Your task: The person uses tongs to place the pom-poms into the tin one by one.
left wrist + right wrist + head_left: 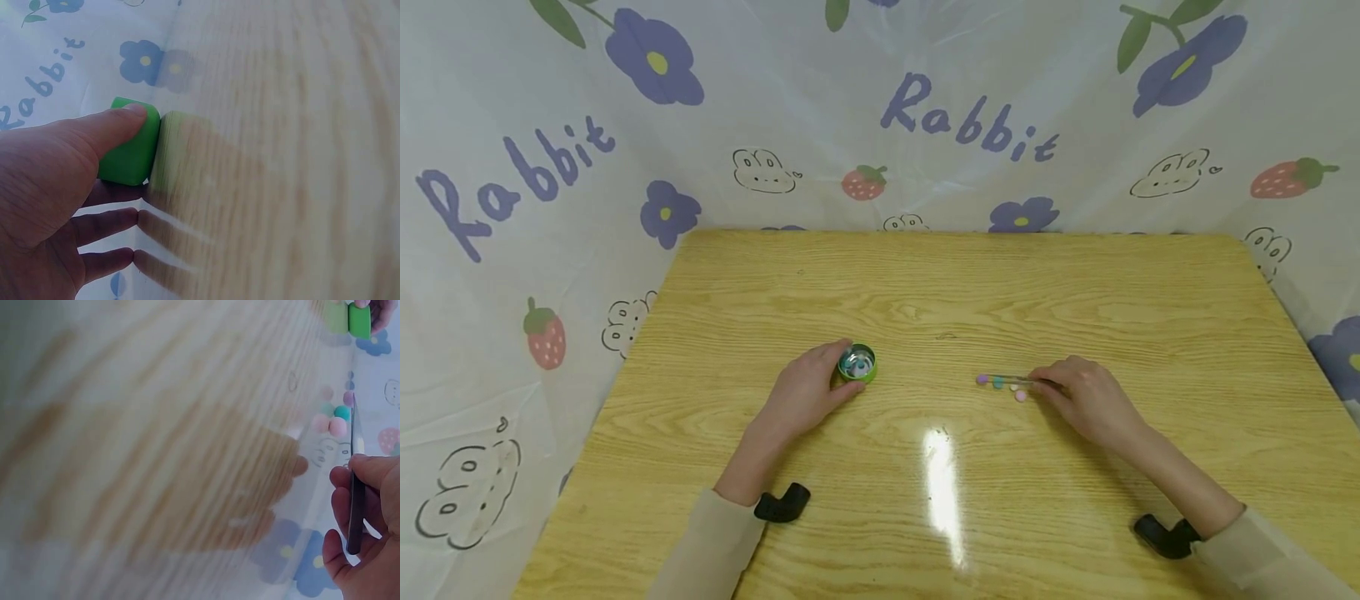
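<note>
My left hand (805,387) holds a small round green container (868,377) between thumb and fingers on the table. Its inside is shiny, and a teal spot shows at the bottom. In the left wrist view the thumb lies on the green wall (128,156). With my right hand (1093,400) I pinch a pair of slim tweezers (355,506), their tips pointing left. A purple ball (982,379) is at the tips; whether they grip it I cannot tell. Beside the tweezers lie a teal ball (997,383) and a pink ball (1020,397). A pale ball (1013,387) is partly hidden.
The wooden table (910,283) has a glossy top with a bright reflection near its middle. Behind it and to the left hangs a white printed cloth (820,100). Each wrist carries a black mount (784,503) near the sleeve.
</note>
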{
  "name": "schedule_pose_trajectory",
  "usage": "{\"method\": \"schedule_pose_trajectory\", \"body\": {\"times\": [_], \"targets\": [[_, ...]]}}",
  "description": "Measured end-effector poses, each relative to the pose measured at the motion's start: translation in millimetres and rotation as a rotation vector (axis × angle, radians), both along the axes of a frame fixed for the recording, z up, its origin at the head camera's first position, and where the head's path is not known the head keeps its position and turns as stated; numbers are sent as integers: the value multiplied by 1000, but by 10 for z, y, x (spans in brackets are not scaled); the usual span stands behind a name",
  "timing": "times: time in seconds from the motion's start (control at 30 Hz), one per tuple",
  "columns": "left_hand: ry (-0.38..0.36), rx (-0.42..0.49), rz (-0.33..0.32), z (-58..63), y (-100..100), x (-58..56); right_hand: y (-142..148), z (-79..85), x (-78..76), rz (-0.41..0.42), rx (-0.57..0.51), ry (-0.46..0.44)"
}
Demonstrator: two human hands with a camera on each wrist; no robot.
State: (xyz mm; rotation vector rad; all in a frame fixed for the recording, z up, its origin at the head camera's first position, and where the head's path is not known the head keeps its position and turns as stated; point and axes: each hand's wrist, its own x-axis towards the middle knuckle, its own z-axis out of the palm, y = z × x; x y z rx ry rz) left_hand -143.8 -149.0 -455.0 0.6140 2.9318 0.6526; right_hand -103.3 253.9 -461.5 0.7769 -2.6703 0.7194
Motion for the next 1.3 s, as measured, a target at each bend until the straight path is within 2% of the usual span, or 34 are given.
{"method": "schedule_pose_trajectory", "body": {"times": [0.5,0.73,1.17,1.3], "targets": [[-2,9,6,-1,-6,4,-73,124,-105,35,7,42],[-9,7,8,-10,-10,3,-184,197,-167,50,0,39],[-15,4,10,-6,-7,3,-430,225,-269,113,-28,62],[-14,3,8,-12,-8,-3,-519,230,-310,141,-40,94]]}}
